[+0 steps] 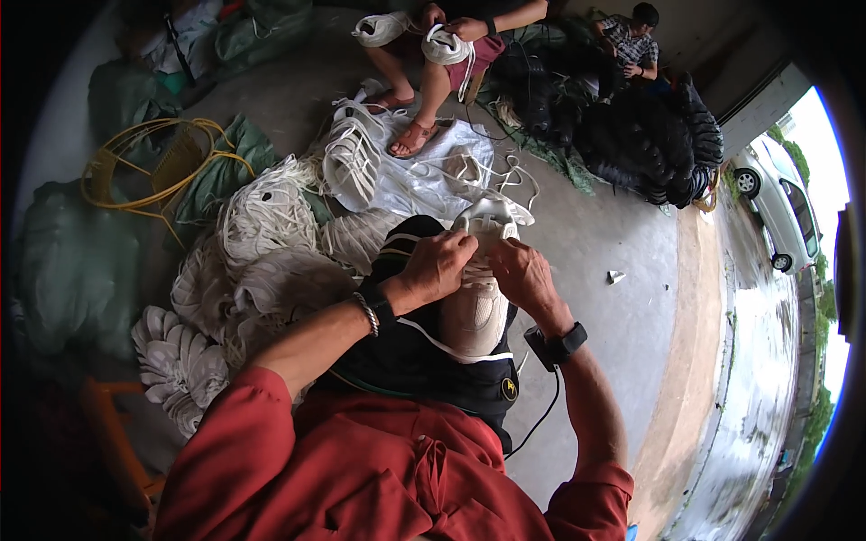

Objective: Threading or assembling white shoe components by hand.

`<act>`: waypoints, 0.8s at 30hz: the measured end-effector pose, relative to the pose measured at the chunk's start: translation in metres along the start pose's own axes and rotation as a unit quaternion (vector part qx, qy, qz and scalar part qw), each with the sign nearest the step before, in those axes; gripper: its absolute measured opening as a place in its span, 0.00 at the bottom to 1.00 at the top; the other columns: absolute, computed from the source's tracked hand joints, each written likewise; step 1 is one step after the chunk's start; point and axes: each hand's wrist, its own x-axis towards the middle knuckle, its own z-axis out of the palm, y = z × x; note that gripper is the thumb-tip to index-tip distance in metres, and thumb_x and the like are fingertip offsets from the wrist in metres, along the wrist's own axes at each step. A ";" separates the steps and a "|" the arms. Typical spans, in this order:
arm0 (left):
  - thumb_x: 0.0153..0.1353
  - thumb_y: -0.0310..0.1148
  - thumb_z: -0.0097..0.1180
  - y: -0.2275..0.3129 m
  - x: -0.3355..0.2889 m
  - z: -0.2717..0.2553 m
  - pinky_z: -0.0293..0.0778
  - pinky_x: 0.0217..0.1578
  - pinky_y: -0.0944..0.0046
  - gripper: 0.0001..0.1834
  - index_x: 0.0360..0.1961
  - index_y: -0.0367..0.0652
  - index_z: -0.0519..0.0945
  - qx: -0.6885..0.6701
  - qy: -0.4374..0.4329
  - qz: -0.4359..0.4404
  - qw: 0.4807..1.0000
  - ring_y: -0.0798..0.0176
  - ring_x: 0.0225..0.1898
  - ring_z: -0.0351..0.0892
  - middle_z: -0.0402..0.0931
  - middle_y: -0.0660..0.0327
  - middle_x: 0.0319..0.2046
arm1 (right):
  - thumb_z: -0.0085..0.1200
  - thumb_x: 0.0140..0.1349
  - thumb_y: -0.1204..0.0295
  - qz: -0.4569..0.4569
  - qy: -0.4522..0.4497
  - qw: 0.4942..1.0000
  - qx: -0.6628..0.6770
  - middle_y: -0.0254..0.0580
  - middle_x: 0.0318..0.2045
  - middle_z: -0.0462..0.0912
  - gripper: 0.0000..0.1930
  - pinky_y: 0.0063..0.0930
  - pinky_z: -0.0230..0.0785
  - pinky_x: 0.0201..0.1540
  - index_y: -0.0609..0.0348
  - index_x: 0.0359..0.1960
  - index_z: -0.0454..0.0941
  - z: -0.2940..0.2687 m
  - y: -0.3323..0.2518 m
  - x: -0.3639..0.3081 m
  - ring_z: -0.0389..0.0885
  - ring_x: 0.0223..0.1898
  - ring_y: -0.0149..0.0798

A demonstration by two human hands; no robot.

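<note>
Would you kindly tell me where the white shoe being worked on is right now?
In the head view, the white shoe rests mid-frame on the person's lap, between the left hand and right hand.

Dim left side, daylight glare at right, fisheye-bent dark rim.

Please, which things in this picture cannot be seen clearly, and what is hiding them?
Head view only:
- Front part of the white shoe: covered by the left hand and right hand, so the fingertips' work is hidden.
- Pile of white shoes: partly under the left forearm; count unclear.
- Black heap behind: too dark to identify.
- Orange frame: cut off by the dark rim.
</note>
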 end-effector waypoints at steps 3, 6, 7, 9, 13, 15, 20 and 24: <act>0.44 0.20 0.50 -0.001 -0.006 0.000 0.69 0.26 0.53 0.06 0.24 0.38 0.68 0.016 -0.005 -0.026 1.000 0.47 0.27 0.73 0.70 0.54 0.23 | 0.47 0.52 0.74 -0.003 -0.015 1.000 -0.002 0.50 0.24 0.73 0.04 0.44 0.67 0.30 0.61 0.28 0.69 0.002 0.004 0.004 0.74 0.28 0.54; 0.43 0.19 0.50 -0.009 -0.005 -0.005 0.69 0.25 0.54 0.06 0.24 0.38 0.68 0.013 -0.039 -0.030 0.999 0.48 0.27 0.73 0.70 0.54 0.22 | 0.46 0.52 0.74 -0.019 -0.021 1.000 0.004 0.50 0.26 0.73 0.04 0.44 0.67 0.30 0.61 0.29 0.68 0.002 0.010 0.009 0.74 0.30 0.54; 0.43 0.19 0.50 -0.012 -0.003 -0.007 0.69 0.25 0.54 0.06 0.24 0.38 0.68 0.016 -0.037 -0.029 0.999 0.48 0.27 0.73 0.70 0.54 0.22 | 0.46 0.53 0.75 -0.027 -0.025 0.999 0.001 0.50 0.26 0.73 0.05 0.44 0.67 0.31 0.61 0.30 0.67 0.000 0.012 0.012 0.74 0.31 0.54; 0.44 0.21 0.49 -0.015 -0.005 -0.012 0.72 0.26 0.55 0.04 0.24 0.38 0.69 0.006 -0.083 0.006 0.997 0.50 0.27 0.76 0.71 0.54 0.22 | 0.47 0.53 0.74 -0.035 -0.012 0.999 0.002 0.51 0.25 0.72 0.05 0.43 0.65 0.30 0.62 0.28 0.66 0.000 0.011 0.011 0.72 0.29 0.54; 0.45 0.22 0.50 -0.014 -0.002 -0.012 0.71 0.25 0.55 0.04 0.25 0.38 0.70 0.033 -0.096 0.015 0.995 0.50 0.28 0.76 0.71 0.54 0.22 | 0.49 0.54 0.73 -0.038 0.000 0.999 -0.011 0.53 0.24 0.71 0.08 0.43 0.63 0.28 0.64 0.26 0.64 -0.002 0.013 0.009 0.71 0.28 0.56; 0.46 0.23 0.52 -0.013 -0.002 -0.007 0.68 0.23 0.54 0.05 0.23 0.38 0.68 0.034 -0.056 -0.002 0.998 0.49 0.26 0.74 0.71 0.54 0.22 | 0.48 0.54 0.73 -0.038 -0.016 0.999 -0.026 0.53 0.24 0.71 0.07 0.43 0.64 0.30 0.64 0.26 0.65 -0.007 0.014 0.007 0.72 0.28 0.55; 0.46 0.22 0.51 -0.012 -0.009 0.003 0.68 0.22 0.55 0.04 0.22 0.37 0.69 -0.024 -0.021 -0.115 0.993 0.49 0.23 0.74 0.72 0.52 0.18 | 0.47 0.55 0.72 -0.022 -0.023 0.998 -0.044 0.53 0.22 0.72 0.07 0.43 0.65 0.30 0.64 0.25 0.66 -0.027 0.023 -0.004 0.72 0.27 0.55; 0.48 0.25 0.53 -0.020 -0.015 0.012 0.68 0.19 0.60 0.04 0.22 0.36 0.71 -0.084 -0.054 -0.167 0.981 0.54 0.19 0.75 0.73 0.54 0.17 | 0.49 0.55 0.72 -0.002 -0.011 1.000 -0.014 0.53 0.21 0.70 0.10 0.44 0.62 0.27 0.64 0.23 0.63 -0.028 0.036 -0.012 0.70 0.26 0.57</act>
